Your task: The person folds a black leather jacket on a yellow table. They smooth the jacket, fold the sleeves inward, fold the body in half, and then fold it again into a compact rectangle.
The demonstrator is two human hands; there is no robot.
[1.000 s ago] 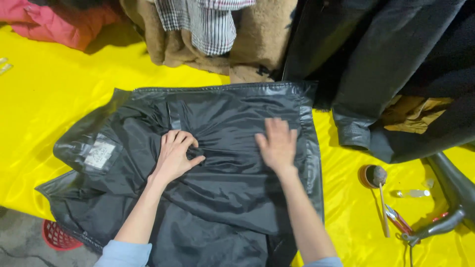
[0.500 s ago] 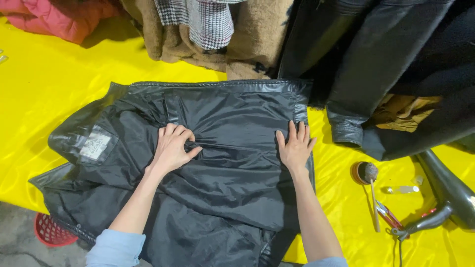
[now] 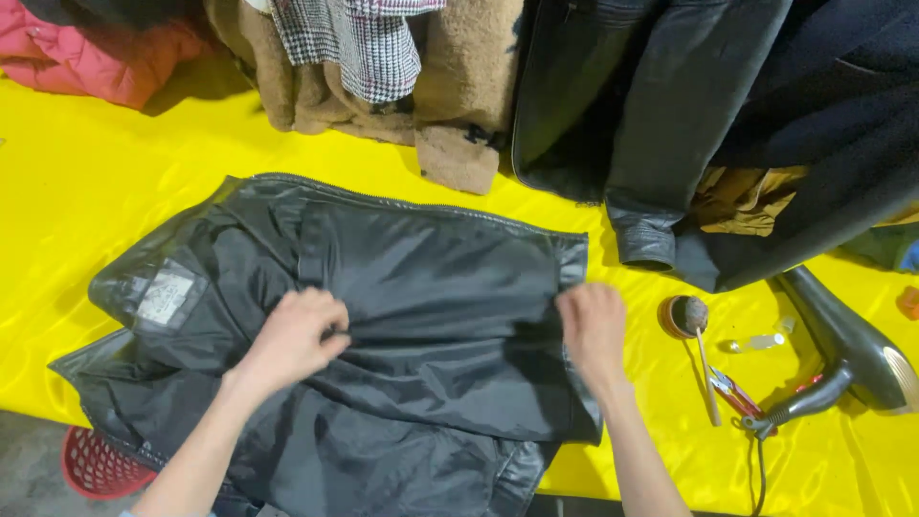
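A black leather jacket (image 3: 421, 287) lies inside out on a yellow sheet (image 3: 96, 191), its dark lining up and a pale label on the left part. My left hand (image 3: 292, 335) presses on the lining near the middle, fingers curled into a fold of the fabric. My right hand (image 3: 593, 330) rests on the jacket's right edge, fingers bent over the hem.
A pile of coats lies at the back: pink (image 3: 86, 57), brown fleece with a checked garment (image 3: 383, 77), black leather (image 3: 689, 124). To the right lie a hair dryer (image 3: 842, 354), a small round tin (image 3: 680, 316) with a brush and a red tool. A red basket (image 3: 96, 464) sits below left.
My right hand slid from the middle of the lining to the jacket's right edge. My left hand stayed near the middle, fingers curling. The view shifted a little.
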